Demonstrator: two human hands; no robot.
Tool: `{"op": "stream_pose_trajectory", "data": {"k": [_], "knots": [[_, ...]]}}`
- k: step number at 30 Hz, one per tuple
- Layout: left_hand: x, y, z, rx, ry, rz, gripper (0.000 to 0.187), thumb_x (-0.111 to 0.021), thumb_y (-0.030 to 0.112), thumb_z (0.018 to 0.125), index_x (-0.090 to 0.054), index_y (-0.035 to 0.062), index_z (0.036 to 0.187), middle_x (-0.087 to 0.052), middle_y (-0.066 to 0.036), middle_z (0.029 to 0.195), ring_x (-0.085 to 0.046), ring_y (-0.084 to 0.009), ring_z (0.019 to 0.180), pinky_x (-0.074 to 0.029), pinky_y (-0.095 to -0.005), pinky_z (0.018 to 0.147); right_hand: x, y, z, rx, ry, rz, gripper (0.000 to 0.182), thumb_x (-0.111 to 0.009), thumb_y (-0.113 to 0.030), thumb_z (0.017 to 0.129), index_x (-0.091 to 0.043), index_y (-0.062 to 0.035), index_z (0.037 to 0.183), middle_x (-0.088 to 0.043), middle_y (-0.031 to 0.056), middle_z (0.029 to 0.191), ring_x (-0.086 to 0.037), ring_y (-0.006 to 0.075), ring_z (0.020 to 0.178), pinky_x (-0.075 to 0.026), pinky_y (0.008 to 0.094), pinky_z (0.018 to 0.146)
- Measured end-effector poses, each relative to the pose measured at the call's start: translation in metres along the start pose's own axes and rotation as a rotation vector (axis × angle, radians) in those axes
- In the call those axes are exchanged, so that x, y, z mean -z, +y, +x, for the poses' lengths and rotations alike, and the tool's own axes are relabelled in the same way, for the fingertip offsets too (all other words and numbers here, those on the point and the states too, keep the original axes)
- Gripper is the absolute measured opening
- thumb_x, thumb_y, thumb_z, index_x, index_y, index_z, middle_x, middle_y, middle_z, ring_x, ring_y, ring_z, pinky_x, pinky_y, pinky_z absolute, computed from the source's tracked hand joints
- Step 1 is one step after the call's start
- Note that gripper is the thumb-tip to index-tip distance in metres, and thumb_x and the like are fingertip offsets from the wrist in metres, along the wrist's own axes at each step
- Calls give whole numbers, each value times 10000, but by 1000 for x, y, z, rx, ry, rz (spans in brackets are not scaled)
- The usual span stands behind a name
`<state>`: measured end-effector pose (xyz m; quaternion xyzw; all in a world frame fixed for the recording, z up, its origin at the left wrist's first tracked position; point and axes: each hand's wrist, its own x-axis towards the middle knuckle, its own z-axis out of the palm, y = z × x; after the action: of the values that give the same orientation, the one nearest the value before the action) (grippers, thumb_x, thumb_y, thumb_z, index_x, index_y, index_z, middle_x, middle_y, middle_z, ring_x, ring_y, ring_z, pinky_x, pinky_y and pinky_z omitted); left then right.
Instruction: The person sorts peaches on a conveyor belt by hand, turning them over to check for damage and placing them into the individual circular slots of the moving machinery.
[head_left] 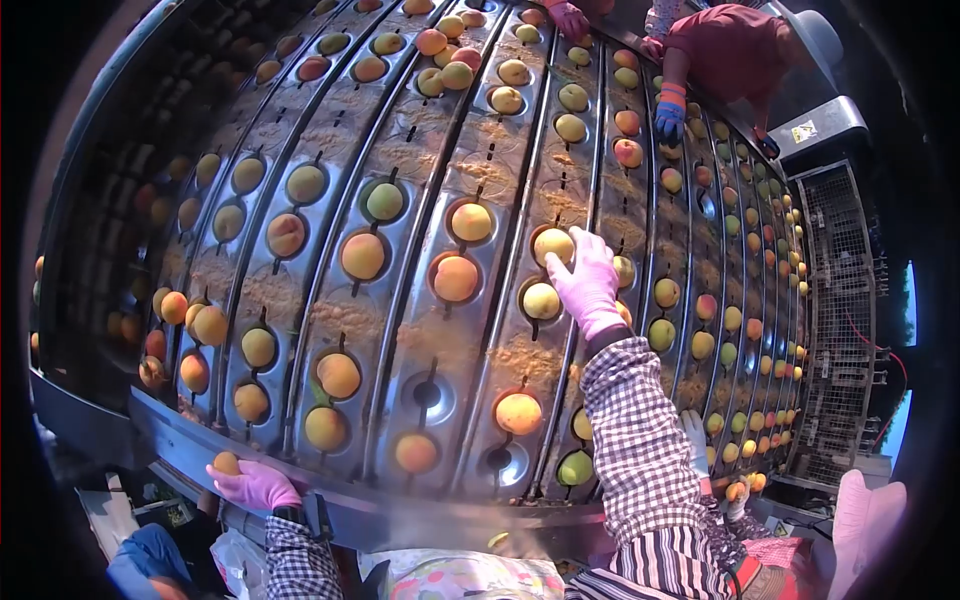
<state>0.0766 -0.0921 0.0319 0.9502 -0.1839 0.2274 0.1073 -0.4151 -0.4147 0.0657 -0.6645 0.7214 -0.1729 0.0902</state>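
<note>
My right hand (585,280), in a pink glove, reaches far over the metal sorting trays. Its thumb and fingers close around a yellow peach (553,246) seated in a round cup. Just below that, another yellow peach (541,301) rests in the neighbouring cup. At the near rail, my left hand (257,486), also gloved in pink, has its fingers curled about an orange-brown peach (227,464). Two cups in front of me hold nothing, one being the upper empty cup (428,398). A red-orange peach (518,411) sits right of it.
A dark metal rail (400,510) runs along the near edge. Across the trays, a person in a red top (725,50) works with a blue glove (671,112). A co-worker's pale glove (695,440) is by my right sleeve. A wire-mesh guard (838,300) stands at right.
</note>
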Motion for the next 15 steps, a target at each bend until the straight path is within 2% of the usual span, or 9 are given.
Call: {"op": "stream_pose_trajectory", "data": {"k": [1,2,4,6,7,10,13,15], "knots": [[4,4,-1,-6,5,8,522,-538,194,1014,-374,92,1500,-517,-289,1382,-517,-440,1276,-424,-503,1082,-2,2,9,-66,-43,-64,613,-759,-376,836,-578,-86,1345,-600,160,1305,-543,363,1229,-435,461,1073],[4,4,0,-5,12,10,525,-538,194,1014,-371,93,1502,-516,-289,1382,-516,-441,1276,-425,-504,1081,-4,2,16,-126,-131,-95,627,-750,-384,847,-563,-87,1367,-597,155,1312,-538,361,1238,-437,470,1071],[2,3,-1,-2,21,16,531,-538,194,1013,-365,94,1506,-516,-287,1383,-514,-443,1277,-427,-506,1078,-9,3,24,-81,-245,-113,605,-771,-317,815,-571,-93,1340,-595,142,1317,-536,358,1249,-438,474,1076],[-2,1,0,-2,40,31,537,-538,194,1013,-358,95,1510,-513,-287,1386,-513,-446,1276,-428,-509,1078,-8,5,14,127,-148,29,540,-791,-169,764,-587,-88,1258,-591,147,1315,-531,374,1248,-434,457,1084],[-4,-1,-3,-2,43,41,540,-538,194,1014,-355,95,1512,-512,-286,1388,-513,-447,1276,-428,-511,1078,-14,12,6,266,-26,41,544,-779,-85,729,-591,-96,1240,-576,146,1354,-526,370,1267,-434,454,1094],[-2,-2,-2,-9,32,3,538,-538,194,1014,-360,90,1511,-507,-286,1393,-513,-449,1274,-428,-515,1079,-22,32,-3,220,-4,123,502,-758,-56,737,-613,-106,1216,-550,156,1392,-521,367,1283,-449,446,1084],[-12,-9,-2,-19,49,10,533,-537,194,1014,-368,84,1508,-501,-287,1399,-509,-447,1279,-422,-512,1086,-23,34,3,271,28,82,506,-776,-181,763,-612,-105,1236,-591,137,1325,-557,353,1237,-472,450,1047],[-15,-12,-2,-15,53,6,530,-537,192,1014,-374,81,1505,-500,-288,1400,-507,-447,1280,-421,-511,1086,-16,21,10,80,-14,81,503,-782,-241,788,-613,-100,1241,-598,143,1285,-568,351,1216,-482,448,1025]]}}
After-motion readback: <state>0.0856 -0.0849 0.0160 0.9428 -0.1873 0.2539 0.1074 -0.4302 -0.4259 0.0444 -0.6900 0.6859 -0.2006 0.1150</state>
